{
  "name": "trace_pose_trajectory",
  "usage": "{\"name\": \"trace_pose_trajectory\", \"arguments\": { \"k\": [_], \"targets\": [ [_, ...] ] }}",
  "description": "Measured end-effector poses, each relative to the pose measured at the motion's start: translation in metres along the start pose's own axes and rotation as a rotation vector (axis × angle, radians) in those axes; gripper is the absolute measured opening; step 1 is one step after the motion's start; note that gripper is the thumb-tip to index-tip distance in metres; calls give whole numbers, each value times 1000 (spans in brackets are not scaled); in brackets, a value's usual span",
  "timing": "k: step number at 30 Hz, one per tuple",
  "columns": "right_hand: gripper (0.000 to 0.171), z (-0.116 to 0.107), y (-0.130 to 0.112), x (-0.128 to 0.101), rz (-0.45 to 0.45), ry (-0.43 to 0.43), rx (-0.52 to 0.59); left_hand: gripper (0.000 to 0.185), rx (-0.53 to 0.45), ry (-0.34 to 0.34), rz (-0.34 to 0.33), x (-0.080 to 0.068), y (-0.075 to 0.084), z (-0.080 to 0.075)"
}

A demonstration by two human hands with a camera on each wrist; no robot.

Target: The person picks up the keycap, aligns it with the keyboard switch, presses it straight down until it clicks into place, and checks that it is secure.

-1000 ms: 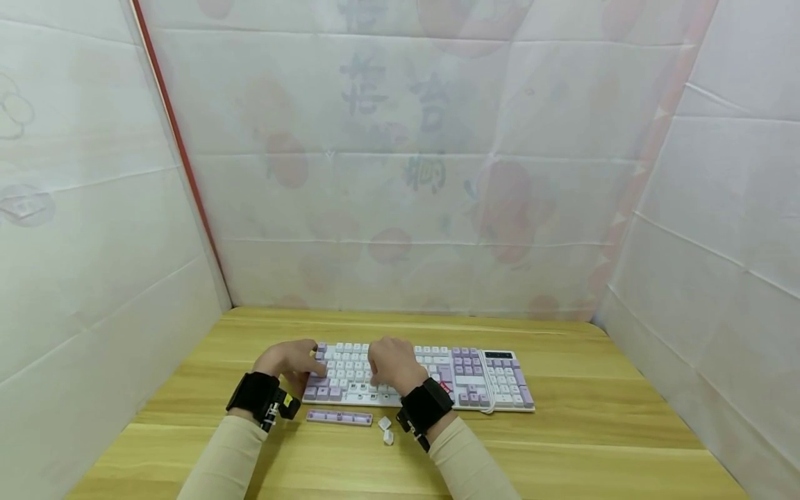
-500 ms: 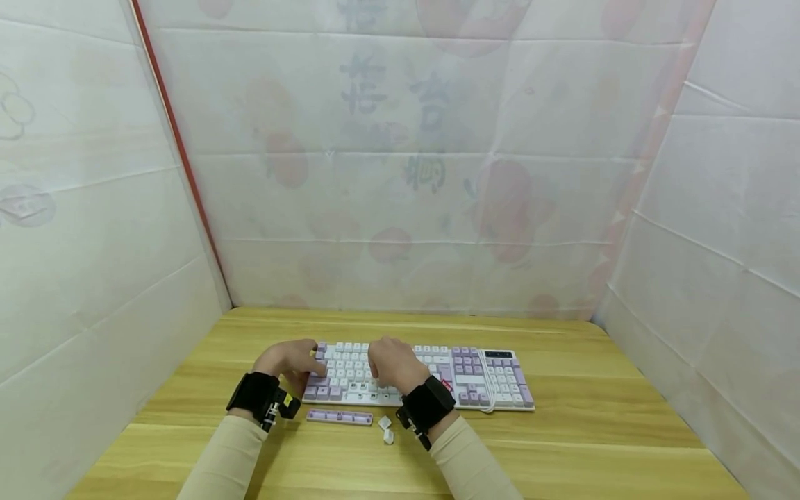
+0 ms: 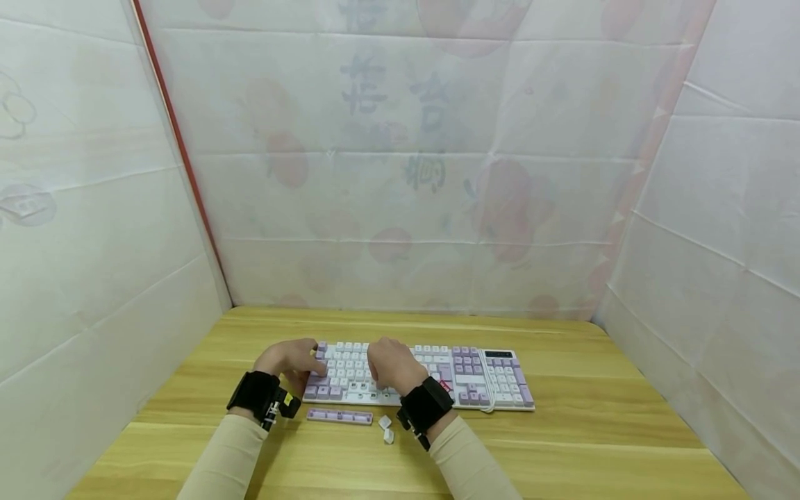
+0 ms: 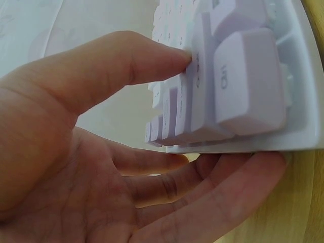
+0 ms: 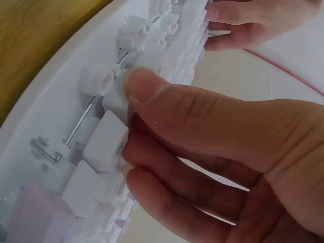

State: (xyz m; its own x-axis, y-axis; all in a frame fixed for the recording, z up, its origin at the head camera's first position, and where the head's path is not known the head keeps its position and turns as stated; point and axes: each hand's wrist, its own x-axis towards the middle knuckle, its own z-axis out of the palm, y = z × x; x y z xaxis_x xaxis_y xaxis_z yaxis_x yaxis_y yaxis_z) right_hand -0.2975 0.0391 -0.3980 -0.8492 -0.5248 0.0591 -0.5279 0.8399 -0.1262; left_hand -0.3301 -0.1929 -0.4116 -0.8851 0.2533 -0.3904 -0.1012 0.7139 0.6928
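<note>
A white and lilac keyboard [image 3: 469,380] lies on the wooden table. My left hand [image 3: 290,361] grips its left end; in the left wrist view the thumb [image 4: 152,61] presses on the lilac keys while the fingers curl beneath the edge. Over the lower middle rows is my right hand [image 3: 394,364]. The right wrist view shows its thumb and fingers pinching a white keycap [image 5: 116,104] next to bare switches [image 5: 98,80] and a metal wire bar [image 5: 81,121]. Whether that keycap sits fully on its switch, I cannot tell.
In front of the keyboard lies a lilac spacebar [image 3: 339,417], hollow side showing. Two loose white keycaps [image 3: 384,421] are beside it. A white cable [image 3: 486,382] crosses the keyboard's right part, near a red tag [image 3: 445,386]. White sheets [image 3: 400,208] enclose the table.
Both hands keep nearly the same place. My right hand shifts only very slightly over the keys; the spacebar and loose keycaps stay put.
</note>
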Motion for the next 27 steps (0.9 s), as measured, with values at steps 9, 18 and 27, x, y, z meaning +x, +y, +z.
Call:
{"name": "trace_pose_trajectory", "arguments": {
  "k": [9, 18, 27],
  "targets": [
    [17, -8, 5, -4, 16, -43, 107, 70, -6, 2, 2, 0, -2, 1],
    [22, -12, 8, -9, 18, -40, 64, 75, -5, 2, -5, -1, -2, 1],
    [24, -6, 9, -7, 11, -18, 55, 72, -2, 8, -9, -2, 0, 2]
  ]
}}
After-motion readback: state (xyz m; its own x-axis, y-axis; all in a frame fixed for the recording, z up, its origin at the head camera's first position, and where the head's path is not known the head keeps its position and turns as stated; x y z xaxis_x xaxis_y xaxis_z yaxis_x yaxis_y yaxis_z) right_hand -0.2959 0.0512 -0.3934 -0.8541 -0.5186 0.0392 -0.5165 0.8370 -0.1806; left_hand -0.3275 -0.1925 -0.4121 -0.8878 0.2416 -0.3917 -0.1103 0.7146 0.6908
